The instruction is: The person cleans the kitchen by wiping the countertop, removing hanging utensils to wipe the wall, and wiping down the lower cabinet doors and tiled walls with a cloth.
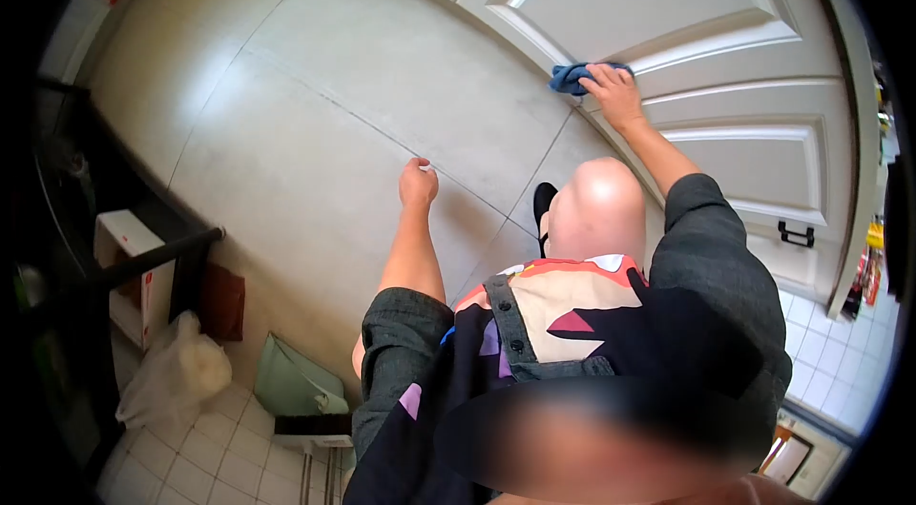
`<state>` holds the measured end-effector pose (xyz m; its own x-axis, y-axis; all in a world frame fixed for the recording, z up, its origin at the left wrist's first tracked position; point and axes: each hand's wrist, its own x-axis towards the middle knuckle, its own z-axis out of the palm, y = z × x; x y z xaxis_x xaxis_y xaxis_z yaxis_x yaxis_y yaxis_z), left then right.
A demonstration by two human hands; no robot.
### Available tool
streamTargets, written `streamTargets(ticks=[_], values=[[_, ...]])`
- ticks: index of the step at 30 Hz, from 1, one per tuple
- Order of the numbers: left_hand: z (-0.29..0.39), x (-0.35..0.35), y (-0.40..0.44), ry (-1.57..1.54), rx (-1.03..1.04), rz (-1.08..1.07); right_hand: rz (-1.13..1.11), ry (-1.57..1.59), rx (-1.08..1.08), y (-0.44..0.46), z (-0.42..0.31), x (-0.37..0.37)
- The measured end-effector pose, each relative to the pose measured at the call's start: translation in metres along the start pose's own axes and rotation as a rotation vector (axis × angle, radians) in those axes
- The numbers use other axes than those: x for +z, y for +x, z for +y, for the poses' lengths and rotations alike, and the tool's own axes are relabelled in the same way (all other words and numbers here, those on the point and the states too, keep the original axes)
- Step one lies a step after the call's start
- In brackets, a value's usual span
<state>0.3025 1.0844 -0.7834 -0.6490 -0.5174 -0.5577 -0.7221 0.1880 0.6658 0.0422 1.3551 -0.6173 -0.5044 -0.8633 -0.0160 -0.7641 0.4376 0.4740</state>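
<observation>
My right hand [615, 97] reaches out to a white panelled cabinet door [649, 4]. Under its fingers is a crumpled blue cloth [569, 79], pressed against the lower edge of the door, close to the floor. Part of the cloth is covered by the hand. My left hand [418, 183] hangs over the tiled floor with its fingers curled in, and no object shows in it. My bent knee [601, 205] and a black shoe [545, 205] lie between the two arms.
A black rack [143, 262] stands at the left, with a white box [129, 243] in it. Near it are a clear plastic bag [176, 371], a green dustpan-like item [291, 381] and a black-bristled brush [313, 425]. A drawer with a black handle [796, 234] is at the right.
</observation>
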Motion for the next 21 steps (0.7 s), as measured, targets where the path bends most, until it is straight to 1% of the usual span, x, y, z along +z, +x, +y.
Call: streamTargets(ticks=[1, 2, 4, 6, 8, 10, 12, 13, 14, 16, 18, 20, 21], values=[[0.004, 0.005, 0.001, -0.014, 0.016, -0.011, 0.123, -0.020, 0.028, -0.004, 0.011, -0.011], [0.006, 0.010, 0.002, -0.025, 0.032, -0.026, 0.109, -0.035, 0.044, -0.012, 0.023, -0.025], [0.008, 0.015, 0.007, -0.025, 0.065, -0.057, 0.230, -0.077, 0.114, -0.019, 0.047, -0.075], [0.009, 0.018, 0.011, -0.021, 0.094, -0.086, 0.321, -0.184, 0.170, -0.033, 0.078, -0.124], [0.009, 0.020, 0.014, -0.033, 0.136, -0.050, 0.404, -0.430, 0.265, -0.053, 0.109, -0.171], [0.007, 0.025, 0.017, -0.041, 0.168, -0.065, 0.456, -0.593, 0.412, -0.075, 0.140, -0.208], [0.011, 0.027, 0.017, -0.037, 0.151, -0.078, 0.650, -0.554, 0.582, -0.083, 0.159, -0.219], [0.015, 0.027, 0.014, -0.037, 0.156, -0.088, 0.813, -0.469, 0.607, -0.083, 0.164, -0.211], [0.019, 0.026, 0.012, -0.050, 0.151, -0.092, 0.808, -0.475, 0.610, -0.085, 0.161, -0.195], [0.021, 0.028, 0.015, -0.064, 0.145, -0.091, 0.921, -0.370, 0.664, -0.086, 0.144, -0.145], [0.012, 0.036, 0.024, -0.085, 0.155, -0.091, 0.838, -0.358, 0.587, -0.088, 0.107, -0.098], [0.011, 0.028, 0.019, -0.086, 0.127, -0.095, 0.682, -0.336, 0.558, -0.095, 0.072, -0.048], [0.008, 0.024, 0.016, -0.083, 0.102, -0.101, 0.561, -0.339, 0.525, -0.101, 0.055, -0.028]])
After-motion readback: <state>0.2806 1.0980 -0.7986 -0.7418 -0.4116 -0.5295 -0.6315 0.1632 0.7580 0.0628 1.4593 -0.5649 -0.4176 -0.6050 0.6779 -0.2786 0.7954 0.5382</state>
